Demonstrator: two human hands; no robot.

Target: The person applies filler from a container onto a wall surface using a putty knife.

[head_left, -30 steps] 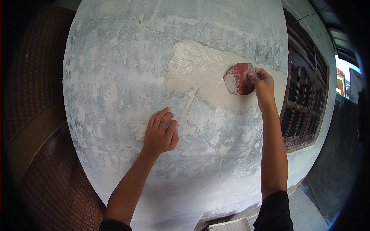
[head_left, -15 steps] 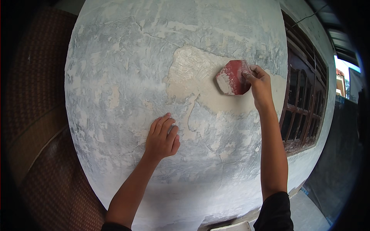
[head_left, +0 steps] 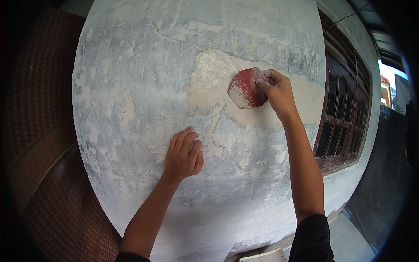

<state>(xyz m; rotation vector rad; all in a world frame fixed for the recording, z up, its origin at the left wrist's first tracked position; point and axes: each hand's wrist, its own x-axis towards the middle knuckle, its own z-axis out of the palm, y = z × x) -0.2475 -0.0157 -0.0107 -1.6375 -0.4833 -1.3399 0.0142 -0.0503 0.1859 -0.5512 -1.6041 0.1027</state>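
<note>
My right hand (head_left: 278, 89) pinches the right edge of a red putty spreader (head_left: 249, 86), a flat many-sided plate whose lower left part is smeared with cream putty. The spreader lies against a wet-looking cream putty patch (head_left: 209, 72) on the wall. Whether its whole edge touches the surface, I cannot tell. Lower and to the left, my left hand (head_left: 183, 152) rests on the grey-white wall (head_left: 118, 83), its fingers a little bent and partly spread, with nothing in them.
Right of the patch is a dark brown wooden window (head_left: 338, 115) with small panes. Brown woven matting (head_left: 48, 100) hangs along the left side. At the bottom edge, a pale flat-rimmed object (head_left: 264, 256) shows in part below the wall.
My right hand has slid the spreader to the left across the putty patch, and the spreader has tilted slightly. My left hand stays at its place on the wall.
</note>
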